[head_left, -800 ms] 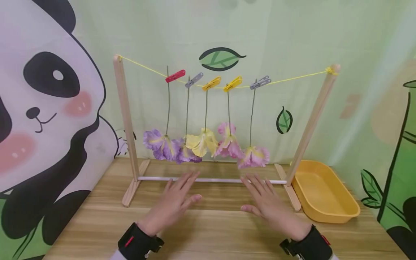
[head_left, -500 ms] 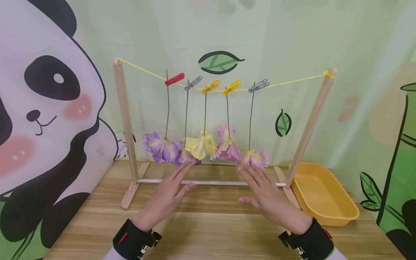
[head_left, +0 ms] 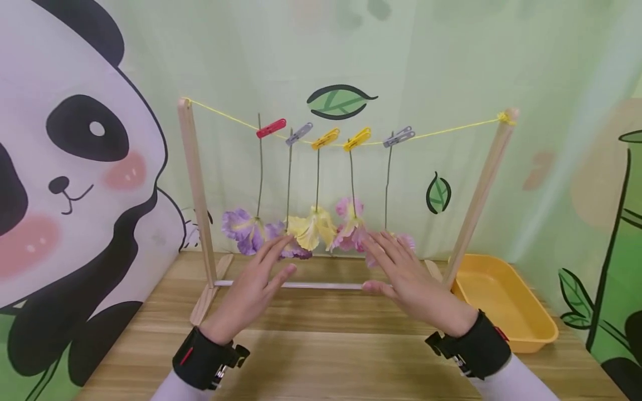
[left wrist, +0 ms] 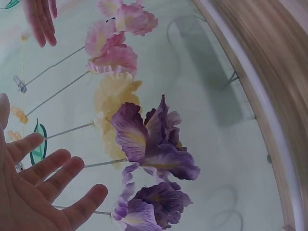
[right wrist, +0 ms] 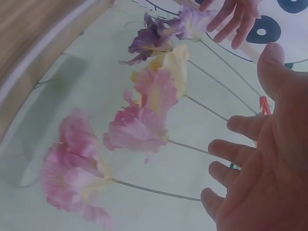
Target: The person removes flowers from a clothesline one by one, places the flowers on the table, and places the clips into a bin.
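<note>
Several artificial flowers hang head-down from a yellow string (head_left: pixel 441 132), each stem held by a clothespin. From the left come two purple flowers (head_left: pixel 244 229), a yellow flower (head_left: pixel 312 227) and two pink flowers (head_left: pixel 349 225). A red clothespin (head_left: pixel 271 128) is leftmost; the others are grey and yellow. My left hand (head_left: pixel 251 289), fingers extended, is in front of the second purple flower. My right hand (head_left: pixel 408 278), fingers extended too, partly covers the rightmost pink flower. Both wrist views show gaps between the hands and the blooms; neither hand holds anything.
Two wooden posts (head_left: pixel 197 195) carry the string, joined low down by a white rod (head_left: pixel 321 285). A yellow plastic tray (head_left: pixel 506 301) stands on the wooden table (head_left: pixel 321 356) at right. Behind hangs a backdrop (head_left: pixel 251 50) with a panda and leaves.
Both hands have risen from near the white rod to the height of the blooms, staying extended. The view has tilted slightly upward. The flowers still hang in the same order.
</note>
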Motion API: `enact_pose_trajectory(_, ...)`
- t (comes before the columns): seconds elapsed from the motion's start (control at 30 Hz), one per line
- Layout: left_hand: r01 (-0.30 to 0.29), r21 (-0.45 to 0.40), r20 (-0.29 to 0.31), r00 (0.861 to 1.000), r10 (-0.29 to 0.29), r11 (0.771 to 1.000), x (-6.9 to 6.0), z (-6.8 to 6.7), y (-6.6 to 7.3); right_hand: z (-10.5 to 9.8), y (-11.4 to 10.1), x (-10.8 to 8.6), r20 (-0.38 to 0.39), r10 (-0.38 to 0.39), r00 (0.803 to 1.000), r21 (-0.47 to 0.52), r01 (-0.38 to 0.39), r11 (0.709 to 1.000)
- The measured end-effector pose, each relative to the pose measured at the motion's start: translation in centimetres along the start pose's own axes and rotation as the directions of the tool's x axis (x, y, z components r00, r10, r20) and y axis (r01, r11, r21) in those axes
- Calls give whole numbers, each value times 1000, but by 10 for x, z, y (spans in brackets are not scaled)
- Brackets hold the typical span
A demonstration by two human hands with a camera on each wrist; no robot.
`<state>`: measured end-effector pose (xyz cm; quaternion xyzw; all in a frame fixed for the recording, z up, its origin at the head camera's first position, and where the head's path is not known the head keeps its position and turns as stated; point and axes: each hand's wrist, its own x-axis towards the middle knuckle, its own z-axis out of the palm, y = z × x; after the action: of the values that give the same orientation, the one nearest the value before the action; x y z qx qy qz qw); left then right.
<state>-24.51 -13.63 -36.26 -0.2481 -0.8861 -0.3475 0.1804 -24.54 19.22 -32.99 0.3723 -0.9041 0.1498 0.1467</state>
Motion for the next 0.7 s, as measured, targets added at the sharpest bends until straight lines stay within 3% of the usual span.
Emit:
enact_pose_trajectory(0.2, 0, 7, -12, 1000, 0, 1000, 8, -3, 0, -8, 1, 10, -23, -36, 999, -11, 36, 999)
enact_pose_trajectory(0.5, -21, -10, -78, 997, 20, 1000, 18, -11, 0, -24, 0, 28, -86, -82, 993, -26, 80, 996)
enact_pose_trajectory(0.7, -33, -14, -131, 991, 30, 999, 24, -16, 0, -35, -3, 43, -155, -144, 977, -35, 141, 989)
